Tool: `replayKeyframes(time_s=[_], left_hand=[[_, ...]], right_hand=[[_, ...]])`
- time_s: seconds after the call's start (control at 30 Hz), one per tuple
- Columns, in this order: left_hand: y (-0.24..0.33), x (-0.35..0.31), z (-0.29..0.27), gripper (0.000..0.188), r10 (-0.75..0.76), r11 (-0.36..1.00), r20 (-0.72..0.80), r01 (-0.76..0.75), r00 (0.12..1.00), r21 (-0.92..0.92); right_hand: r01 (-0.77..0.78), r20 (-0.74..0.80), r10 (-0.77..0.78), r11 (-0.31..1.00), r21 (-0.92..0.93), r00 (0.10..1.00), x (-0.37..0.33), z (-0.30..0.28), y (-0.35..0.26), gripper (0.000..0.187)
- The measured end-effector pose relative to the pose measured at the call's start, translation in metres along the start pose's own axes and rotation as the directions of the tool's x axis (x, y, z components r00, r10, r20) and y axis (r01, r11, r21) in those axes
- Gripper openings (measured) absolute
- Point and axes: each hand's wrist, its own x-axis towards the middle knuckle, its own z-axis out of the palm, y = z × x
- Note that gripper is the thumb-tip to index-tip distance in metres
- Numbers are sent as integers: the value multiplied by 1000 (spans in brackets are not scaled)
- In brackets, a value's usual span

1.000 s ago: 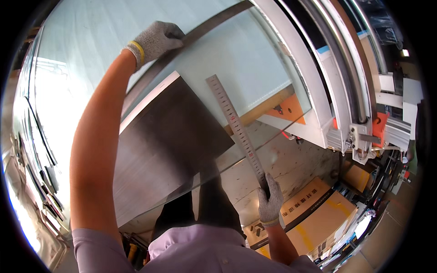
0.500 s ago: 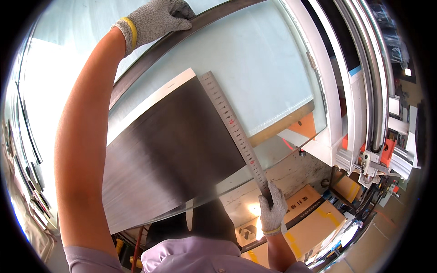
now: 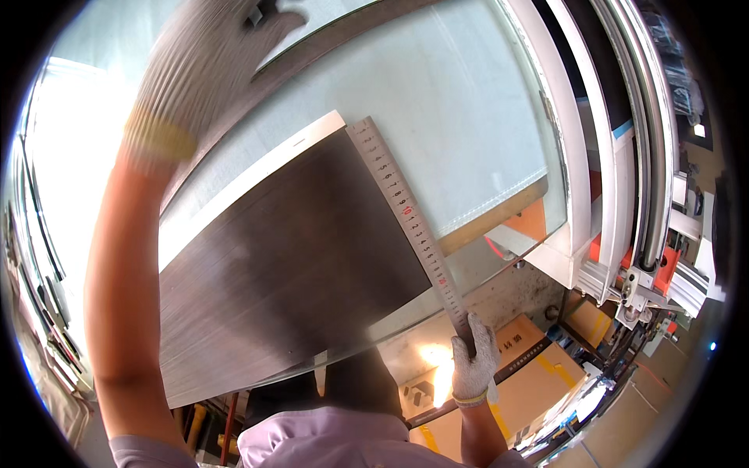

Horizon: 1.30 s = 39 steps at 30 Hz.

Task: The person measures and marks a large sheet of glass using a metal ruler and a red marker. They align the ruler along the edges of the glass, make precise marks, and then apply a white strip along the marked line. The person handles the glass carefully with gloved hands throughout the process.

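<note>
A dark, flat sheet [image 3: 289, 242] with a pale strip [image 3: 257, 179] along its far edge lies on the glass-topped table [image 3: 452, 101]. Along the sheet's right edge runs a steel ruler [image 3: 407, 212], slanting toward me. My right hand [image 3: 476, 363], in a grey knit glove with a yellow cuff, is closed on the ruler's near end, past the table's edge. Gloved the same way, my left hand [image 3: 195, 66] is raised at the upper left, near a long dark bar [image 3: 335, 43]. Motion smears its fingers, so their hold is unclear.
White and metal machine rails [image 3: 644, 156] run along the right side. Taped cardboard boxes [image 3: 538, 374] stand below the table's near right edge. A brown strip [image 3: 495, 214] lies under the glass. Long thin pieces [image 3: 47, 312] line the far left.
My left hand has come off the dark bar, moving left and up toward the camera. The right hand still holds the ruler; the sheet and ruler sit slightly differently in the picture.
</note>
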Motion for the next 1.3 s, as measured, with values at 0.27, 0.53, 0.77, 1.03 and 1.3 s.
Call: replayKeyframes(time_s=[0.27, 0.53, 0.77, 1.03, 1.3], left_hand=[[58, -296, -24, 51, 33, 999, 283, -35, 959, 1], [50, -344, -19, 52, -62, 993, 343, 22, 937, 120], [51, -343, -17, 51, -64, 992, 339, 21, 939, 128], [51, -345, -17, 52, -57, 990, 325, 13, 944, 137], [51, -343, -17, 51, -57, 990, 335, 9, 941, 143]], right_hand=[[-84, -2, 84, 996, 27, 996, -1, -9, -1, 49], [-19, -3, 20, 1000, 9, 1000, 1, -6, 2, 49], [1, -16, -1, 1000, -17, 1000, 6, -7, 1, 51], [9, -13, -9, 1000, -18, 1000, 8, -4, 3, 50], [48, -30, -48, 999, -11, 998, 9, -2, 7, 51]])
